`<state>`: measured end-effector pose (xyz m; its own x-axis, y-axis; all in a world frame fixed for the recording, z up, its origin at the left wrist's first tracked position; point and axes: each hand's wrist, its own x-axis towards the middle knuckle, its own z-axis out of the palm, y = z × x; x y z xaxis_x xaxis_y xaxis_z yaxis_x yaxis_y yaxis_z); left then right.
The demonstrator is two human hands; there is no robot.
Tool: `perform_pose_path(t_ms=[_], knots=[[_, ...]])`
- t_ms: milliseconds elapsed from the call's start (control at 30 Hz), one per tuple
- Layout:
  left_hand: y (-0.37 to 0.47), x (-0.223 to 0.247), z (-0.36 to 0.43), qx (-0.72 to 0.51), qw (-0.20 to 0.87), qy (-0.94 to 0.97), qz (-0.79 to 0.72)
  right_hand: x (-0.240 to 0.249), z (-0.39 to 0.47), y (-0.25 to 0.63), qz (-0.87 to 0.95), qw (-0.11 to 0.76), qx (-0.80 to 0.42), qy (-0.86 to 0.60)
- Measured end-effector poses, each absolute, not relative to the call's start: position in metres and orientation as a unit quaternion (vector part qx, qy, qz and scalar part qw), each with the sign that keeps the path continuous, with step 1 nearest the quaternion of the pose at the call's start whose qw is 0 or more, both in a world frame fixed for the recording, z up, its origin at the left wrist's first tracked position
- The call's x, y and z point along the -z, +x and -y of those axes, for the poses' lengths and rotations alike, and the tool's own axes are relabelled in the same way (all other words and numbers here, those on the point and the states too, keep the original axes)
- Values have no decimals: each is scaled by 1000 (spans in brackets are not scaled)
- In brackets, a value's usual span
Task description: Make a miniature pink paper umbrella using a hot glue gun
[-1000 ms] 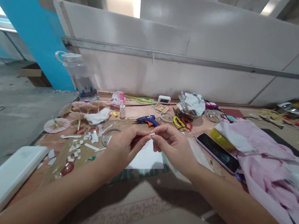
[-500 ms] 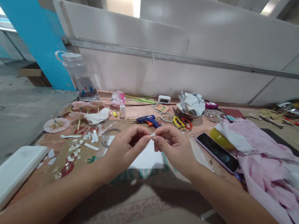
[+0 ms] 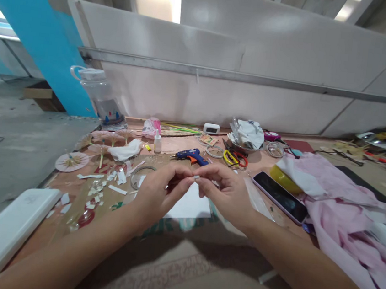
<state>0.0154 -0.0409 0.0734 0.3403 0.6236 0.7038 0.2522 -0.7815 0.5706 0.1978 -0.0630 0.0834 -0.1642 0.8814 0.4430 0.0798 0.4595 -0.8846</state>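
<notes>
Between the fingertips of both hands is a small white rolled piece (image 3: 196,177), perhaps paper; most of it is covered by fingers. My left hand (image 3: 162,187) pinches its left end with thumb and forefinger. From the other side my right hand (image 3: 224,189) grips it the same way. Below the hands lies a white sheet (image 3: 190,204) on brown wrapping. A blue glue gun (image 3: 192,155) rests just beyond the fingers. To the left are a wire coil (image 3: 134,179) and scattered white paper scraps (image 3: 117,189).
Pink paper flowers (image 3: 72,161), a small glue bottle (image 3: 157,143) and a water jug (image 3: 104,98) stand at left. Scissors (image 3: 231,157) and a foil-lined bowl (image 3: 247,136) sit behind. At right lie a phone (image 3: 280,197) and pink cloth (image 3: 337,215); a white power bank (image 3: 8,231) is front left.
Both hands stay in nearly the same place. The fingers have shifted slightly around the white piece, and less of it shows now.
</notes>
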Motion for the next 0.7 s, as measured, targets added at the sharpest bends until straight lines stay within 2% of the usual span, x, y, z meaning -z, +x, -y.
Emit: perform_pose_path(t_ms=[300, 700], knots=[[16, -67, 41, -504, 146, 806, -274, -86, 64, 197, 651, 546, -379, -367], [13, -70, 44, -488, 163, 807, -289, -85, 66, 198, 648, 547, -387, -363]])
